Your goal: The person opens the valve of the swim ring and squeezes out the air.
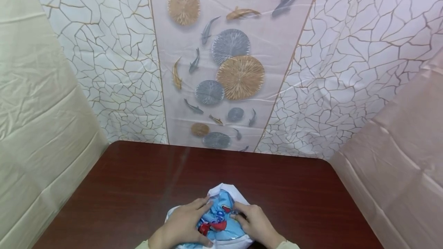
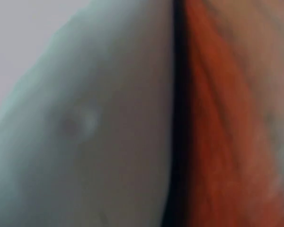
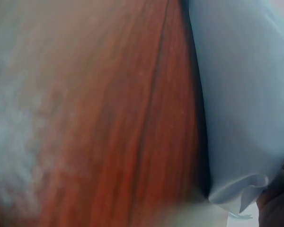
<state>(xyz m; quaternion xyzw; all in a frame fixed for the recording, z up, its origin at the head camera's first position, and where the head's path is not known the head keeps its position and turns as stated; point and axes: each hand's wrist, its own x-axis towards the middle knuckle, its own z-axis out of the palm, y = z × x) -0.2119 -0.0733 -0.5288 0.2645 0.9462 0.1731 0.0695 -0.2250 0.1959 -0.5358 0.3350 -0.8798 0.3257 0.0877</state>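
Note:
A soft plastic bag (image 1: pixel 226 235), blue with white edges and red and dark-blue print, lies crumpled at the near side of the table in the head view. My left hand (image 1: pixel 185 222) rests across its left part, fingers stretched toward the middle and thumb lower down. From the right, my right hand (image 1: pixel 257 224) touches the bag with extended finger and thumb, a gap showing between them. The bag's pale side (image 3: pixel 246 104) fills the right of the right wrist view. A blurred pale surface (image 2: pixel 85 142) takes up the left of the left wrist view.
The dark red-brown wooden table (image 1: pixel 145 176) has rounded far corners. Behind it hangs a patterned cloth (image 1: pixel 238 76) with fish and round motifs. Plain beige cloths stand at the left (image 1: pixel 41 126) and right (image 1: pixel 398 145) sides.

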